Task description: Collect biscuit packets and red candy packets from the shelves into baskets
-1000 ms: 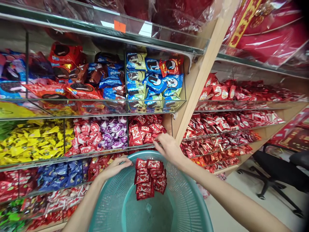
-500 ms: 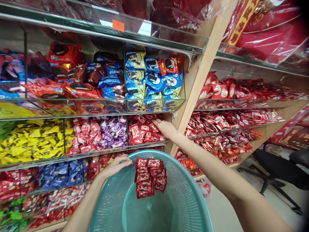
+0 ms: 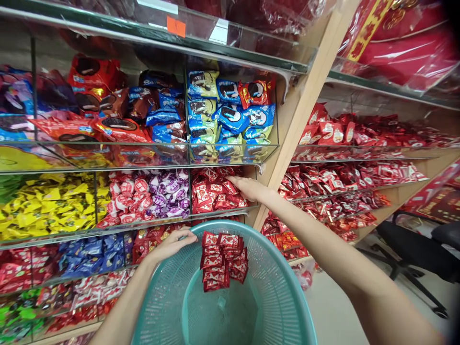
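Note:
My left hand (image 3: pixel 176 243) is closed over the left rim of a teal plastic basket (image 3: pixel 293 282). Several red candy packets (image 3: pixel 223 258), in two overlapping columns, lie against the basket's far inner wall. Above the basket, a shelf compartment holds a heap of red-wrapped candies (image 3: pixel 210 189). My right hand (image 3: pixel 249 188) reaches into it from the right side. Its fingers stretch out over the upper right of the heap, with the fingertips at the packets. No packet is visibly held there, and the underside of that hand is hidden.
Purple-and-white wrapped candies (image 3: pixel 168 194) and yellow packets (image 3: pixel 53 203) fill compartments to the left. Cookie packs (image 3: pixel 230 117) sit behind a clear front one shelf up. A wooden upright (image 3: pixel 283 155) stands beside my right hand. A black chair (image 3: pixel 413 249) is at the right.
The view has shifted slightly. My right hand stays over the red candies with only a small movement, and my left hand remains on the basket rim. The packets in the basket look unchanged.

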Tool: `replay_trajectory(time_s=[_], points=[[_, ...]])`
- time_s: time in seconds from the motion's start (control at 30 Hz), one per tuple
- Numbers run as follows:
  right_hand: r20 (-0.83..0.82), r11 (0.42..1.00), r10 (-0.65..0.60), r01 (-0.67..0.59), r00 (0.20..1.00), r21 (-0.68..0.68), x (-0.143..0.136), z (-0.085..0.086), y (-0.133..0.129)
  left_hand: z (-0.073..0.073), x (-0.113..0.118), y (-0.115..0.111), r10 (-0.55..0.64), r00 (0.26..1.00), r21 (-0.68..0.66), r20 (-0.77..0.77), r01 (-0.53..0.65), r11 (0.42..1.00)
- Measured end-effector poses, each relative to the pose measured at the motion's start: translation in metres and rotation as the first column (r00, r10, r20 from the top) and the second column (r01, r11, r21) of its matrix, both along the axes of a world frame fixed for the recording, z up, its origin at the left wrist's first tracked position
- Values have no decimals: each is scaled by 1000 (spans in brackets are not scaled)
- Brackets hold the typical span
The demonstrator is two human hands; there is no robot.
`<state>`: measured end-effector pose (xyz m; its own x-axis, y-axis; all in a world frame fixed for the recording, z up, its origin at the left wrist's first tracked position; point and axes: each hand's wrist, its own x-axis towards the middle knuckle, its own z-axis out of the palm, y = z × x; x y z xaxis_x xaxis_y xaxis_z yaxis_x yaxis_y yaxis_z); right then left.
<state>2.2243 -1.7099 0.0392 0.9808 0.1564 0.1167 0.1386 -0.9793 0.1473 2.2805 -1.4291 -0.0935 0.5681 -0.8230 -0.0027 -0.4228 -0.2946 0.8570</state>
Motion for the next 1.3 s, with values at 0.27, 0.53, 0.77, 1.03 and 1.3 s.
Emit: replay_trajectory(time_s=[0.27, 0.53, 0.77, 1.03, 1.3], points=[[81, 999, 13, -17, 997, 43, 0, 1, -6, 2, -2, 1, -6, 1000, -11, 11, 6, 1000], [239, 997, -69, 74, 969, -9, -32, 9, 12, 0, 0, 0, 2, 1000, -11, 8, -2, 1000], [277, 978, 182, -204, 944, 53, -78, -9, 61, -3, 1, 0, -12, 1000, -34, -7, 11, 999], [-28, 940, 328, -323, 944, 107, -84, -92, 98, -6, 0, 0, -4, 1000, -50, 24, 5, 999], [-59, 958, 288, -287, 956, 26, -85, -120, 96, -2, -2, 1, 5, 1000, -35, 16, -4, 999]])
